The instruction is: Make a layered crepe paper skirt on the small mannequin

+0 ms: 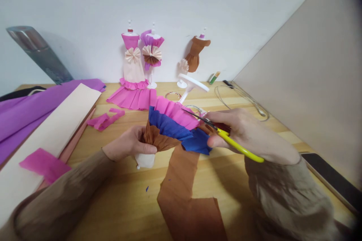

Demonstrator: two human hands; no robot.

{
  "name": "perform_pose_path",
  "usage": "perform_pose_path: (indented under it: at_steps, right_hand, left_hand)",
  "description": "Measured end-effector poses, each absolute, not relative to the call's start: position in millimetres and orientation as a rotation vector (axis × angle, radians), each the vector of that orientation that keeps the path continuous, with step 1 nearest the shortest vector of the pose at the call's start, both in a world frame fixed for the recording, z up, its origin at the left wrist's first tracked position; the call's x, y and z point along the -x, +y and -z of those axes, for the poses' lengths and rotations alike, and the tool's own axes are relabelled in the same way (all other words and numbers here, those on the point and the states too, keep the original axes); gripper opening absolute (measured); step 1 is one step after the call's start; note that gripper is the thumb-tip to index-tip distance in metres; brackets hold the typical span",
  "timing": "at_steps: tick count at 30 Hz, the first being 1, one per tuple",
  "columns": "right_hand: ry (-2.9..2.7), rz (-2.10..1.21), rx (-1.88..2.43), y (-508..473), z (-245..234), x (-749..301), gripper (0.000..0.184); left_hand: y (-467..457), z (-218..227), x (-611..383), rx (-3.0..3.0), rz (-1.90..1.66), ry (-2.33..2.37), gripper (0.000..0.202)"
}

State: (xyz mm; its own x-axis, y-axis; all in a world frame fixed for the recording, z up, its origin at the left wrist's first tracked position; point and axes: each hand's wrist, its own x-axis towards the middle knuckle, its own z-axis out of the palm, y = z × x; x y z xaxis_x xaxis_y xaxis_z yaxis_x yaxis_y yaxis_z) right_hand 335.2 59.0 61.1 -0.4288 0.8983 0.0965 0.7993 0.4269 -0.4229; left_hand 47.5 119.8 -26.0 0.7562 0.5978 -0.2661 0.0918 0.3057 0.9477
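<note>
My left hand (126, 145) is closed around a miniature dress form whose white end (145, 160) shows below the fingers. The form lies on its side, wrapped in crepe paper ruffles: a brown one (164, 140) under the thumb, then a blue one (169, 124) and a pink one (181, 112). Its round white stand base (195, 83) points away from me. In my right hand (240, 124) are scissors with yellow handles (234, 144), the blades pointing left over the pink ruffle. The right fingers are also beside the blue ruffle's end. A long brown crepe strip (182, 169) trails down the table.
Dressed miniature forms in pink (131, 41), purple (152, 39) and brown (197, 51) stand by the wall. Purple crepe paper (34, 116) and a cream roll (56, 128) lie left. A phone (330, 177) and a cable (249, 99) are right.
</note>
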Motion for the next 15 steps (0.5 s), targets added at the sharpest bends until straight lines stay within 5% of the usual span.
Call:
perform_pose_path:
  at_steps: [15]
  right_hand:
    - [-2.388, -0.457, 1.456, 57.0, -63.2, -334.6, 0.070]
  left_hand:
    - [121.8, 29.8, -46.6, -1.251, -0.395, 0.644, 0.045]
